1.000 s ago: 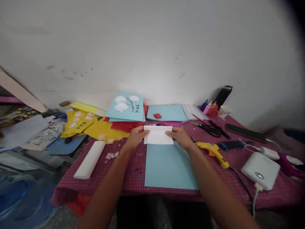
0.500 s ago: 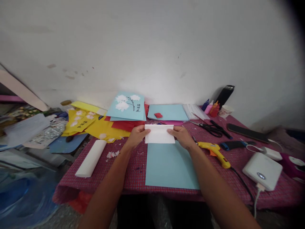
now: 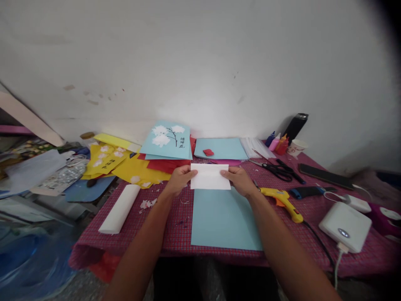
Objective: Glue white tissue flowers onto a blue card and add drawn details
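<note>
A white rectangle of thin paper (image 3: 209, 177) is stretched flat between my two hands, above the far end of a light-blue sheet of paper (image 3: 224, 219). My left hand (image 3: 181, 179) pinches its left edge, thumb on top and fingers behind. On the right edge, my right hand (image 3: 238, 179) grips it the same way. The blue sheet lies on the checked tablecloth (image 3: 175, 234) near the table's front edge. To the left rests a white paper roll (image 3: 120, 209), with small white paper scraps (image 3: 148, 204) beside it.
A yellow glue gun (image 3: 283, 200), black scissors (image 3: 275, 170), a box cutter (image 3: 307, 192) and a white power bank (image 3: 345, 227) lie on the right. At the back are a blue card with white flowers (image 3: 167, 142), paint bottles (image 3: 275, 143) and a black flask (image 3: 297, 126).
Almost nothing differs. Both hands keep hold of the white paper in the same place, and the view has shifted very slightly.
</note>
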The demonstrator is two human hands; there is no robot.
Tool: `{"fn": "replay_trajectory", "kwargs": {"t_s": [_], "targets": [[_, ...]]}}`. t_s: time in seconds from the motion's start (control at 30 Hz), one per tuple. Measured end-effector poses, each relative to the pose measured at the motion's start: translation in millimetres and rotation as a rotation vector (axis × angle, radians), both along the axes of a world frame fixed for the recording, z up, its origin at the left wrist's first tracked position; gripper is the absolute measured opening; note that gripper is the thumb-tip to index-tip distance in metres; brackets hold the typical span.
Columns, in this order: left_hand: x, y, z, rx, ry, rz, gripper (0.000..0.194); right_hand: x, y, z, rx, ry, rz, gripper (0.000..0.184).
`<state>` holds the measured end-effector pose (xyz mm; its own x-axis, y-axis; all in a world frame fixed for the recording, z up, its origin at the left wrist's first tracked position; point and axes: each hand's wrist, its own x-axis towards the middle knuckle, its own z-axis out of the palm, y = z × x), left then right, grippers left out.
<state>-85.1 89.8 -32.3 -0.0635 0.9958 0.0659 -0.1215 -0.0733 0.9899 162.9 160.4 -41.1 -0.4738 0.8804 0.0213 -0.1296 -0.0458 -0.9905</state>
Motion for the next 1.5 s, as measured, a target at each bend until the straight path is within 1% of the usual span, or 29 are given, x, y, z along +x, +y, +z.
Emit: {"fn": "replay_trajectory", "kwargs": {"t_s": [0.2, 0.4, 0.6, 0.9, 1.1, 1.27, 1.37, 1.5], "targets": [[-3.8, -1.4, 1.1, -0.015, -0.017, -0.066, 0.043, 3.2, -1.1, 4.3, -0.03, 0.039, 0.037, 0.034], [-6.6, -1.8, 0.8, -0.016, -0.013, -0.092, 0.039, 9.3, 1.2, 6.1, -0.037, 0.034, 0.028, 0.022], [-5.4, 0.1, -1.7, -0.004, 0.035, -0.046, 0.027, 10.8, 5.5, 1.7, -0.019, 0.028, -0.002, 0.02], [-5.6, 1.4, -2.9, 0.0, 0.118, 0.019, 0.018, 10.5, 4.2, 1.5, 0.024, 0.061, 0.014, 0.017], [-4.7, 2.5, -3.1, -0.012, 0.12, 0.042, 0.017, 9.8, 2.2, 3.3, 0.052, 0.047, 0.033, 0.015], [-2.1, 1.9, 0.3, -0.013, 0.096, 0.049, 0.019, 12.3, 0.3, 6.1, 0.108, 0.008, 0.031, 0.021], [-0.8, 1.2, 0.5, 0.013, 0.116, 0.067, 0.017, 12.1, -2.7, 8.5, 0.155, -0.043, 0.011, 0.026], [2.1, 1.7, -3.2, 0.057, 0.146, 0.097, 0.021, 6.8, -6.4, 10.1, 0.208, -0.116, -0.016, 0.02]]}}
